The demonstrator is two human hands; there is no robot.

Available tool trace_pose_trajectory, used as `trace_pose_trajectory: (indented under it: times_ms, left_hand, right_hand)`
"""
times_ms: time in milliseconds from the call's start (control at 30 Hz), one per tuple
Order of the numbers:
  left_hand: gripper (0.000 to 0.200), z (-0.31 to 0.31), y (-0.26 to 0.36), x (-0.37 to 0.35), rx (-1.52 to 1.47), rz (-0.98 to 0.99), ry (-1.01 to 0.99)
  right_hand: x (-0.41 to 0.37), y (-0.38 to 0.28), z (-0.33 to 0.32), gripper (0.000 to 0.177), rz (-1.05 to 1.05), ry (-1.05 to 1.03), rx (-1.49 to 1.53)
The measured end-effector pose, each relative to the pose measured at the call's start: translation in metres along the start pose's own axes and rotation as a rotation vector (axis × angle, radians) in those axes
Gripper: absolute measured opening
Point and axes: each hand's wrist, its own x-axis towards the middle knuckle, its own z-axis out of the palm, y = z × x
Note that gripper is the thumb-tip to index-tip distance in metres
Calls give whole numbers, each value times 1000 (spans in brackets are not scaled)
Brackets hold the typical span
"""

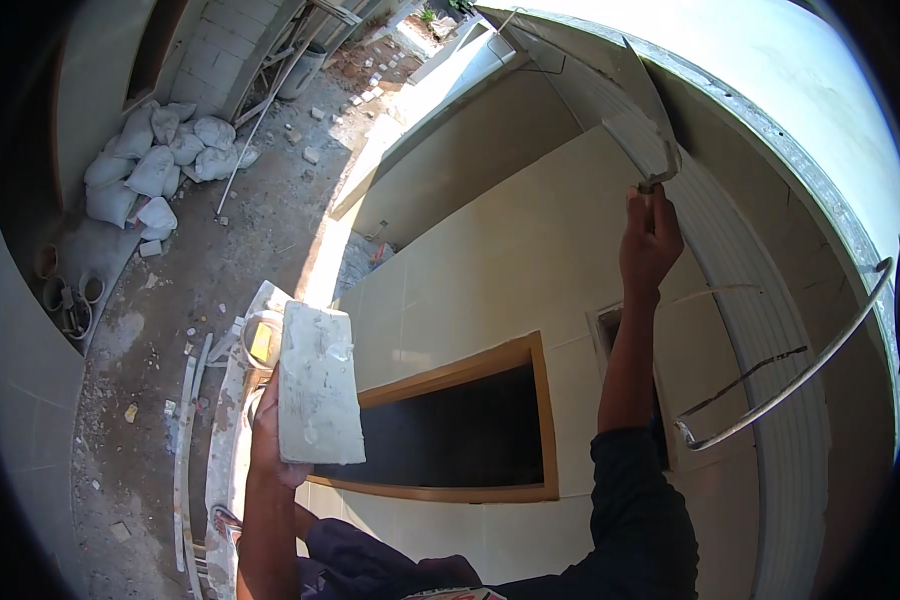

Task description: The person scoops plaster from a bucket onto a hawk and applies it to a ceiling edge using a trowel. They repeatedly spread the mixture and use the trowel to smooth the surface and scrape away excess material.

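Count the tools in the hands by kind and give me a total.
Mortar board, held by the left hand: 1
Trowel, held by the right hand: 1
Total: 2

The left hand (267, 440) lies mostly behind the white slab (317, 385) it grips, so its fingers cannot be seen. The right hand (648, 245) wraps the handle of the trowel (655, 150), hiding it. The blade's upper end blends into the ridged adhesive (760, 300). A bucket (255, 340) behind the slab shows only part of its rim, and the yellow thing in it cannot be identified. The person's torso (370, 565) is cut off at the bottom edge. The bent rod (800, 370) runs into the dark lens border. Scraps on the ground (140, 400) are too small to tell.
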Motion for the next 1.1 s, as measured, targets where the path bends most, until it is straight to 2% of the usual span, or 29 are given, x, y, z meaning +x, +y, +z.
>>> trace_pose_trajectory:
  times_ms: [133, 167, 233, 333, 400, 500, 567, 600, 700, 767, 867, 933, 1000, 1033, 1067, 1100]
  left_hand:
    - [44, 1, -1, 0, -16, -5, -4]
    - [44, 4, 0, 0, -19, -12, 4]
    - [45, 31, 4, 13, -43, 2, -151]
    - [46, 46, 5, 32, -105, -4, -249]
    - [43, 58, 4, 42, -108, 46, -307]
    - [38, 77, 8, 52, -172, 93, -305]
    - [40, 80, 11, 60, -29, 144, -334]
    - [40, 85, 13, 62, -28, 142, -335]
    - [43, 99, 16, 65, 75, 206, -350]
    - [46, 104, 14, 63, 95, 172, -287]
    - [47, 108, 5, 59, 63, 130, -345]
    - [45, 109, 4, 52, 77, 63, -341]
    - [44, 107, 1, 48, 227, 20, -354]
    - [40, 106, 3, 48, 301, 63, -489]
    - [51, 100, -1, 52, 405, 140, -531]
    - [51, 95, -3, 54, 459, 174, -550]
  right_hand:
    - [-30, -36, -43, 31, 20, 51, 59]
    - [-42, -40, -52, 31, 66, 11, 90]
    - [-44, -38, -52, 31, 113, -96, 152]
    - [-77, -58, -50, 22, 182, -282, 358]
    - [-106, -71, -53, 31, -39, -432, 360]
    - [-132, -103, -66, 26, -20, -560, 527]
    - [-138, -115, -70, 21, -23, -627, 551]
    - [-140, -116, -70, 21, -21, -625, 550]
    - [-146, -112, -68, 26, -258, -632, 524]
    - [-151, -111, -62, 26, -254, -646, 553]
    - [-155, -115, -44, 23, -205, -654, 614]
    - [-159, -115, -27, 21, -205, -587, 625]
    - [-163, -112, -12, 19, -206, -519, 609]
    - [-164, -110, -6, 18, -143, -452, 590]
    - [-162, -108, -2, 18, -81, -385, 570]
    - [-157, -107, 0, 20, -94, -335, 556]
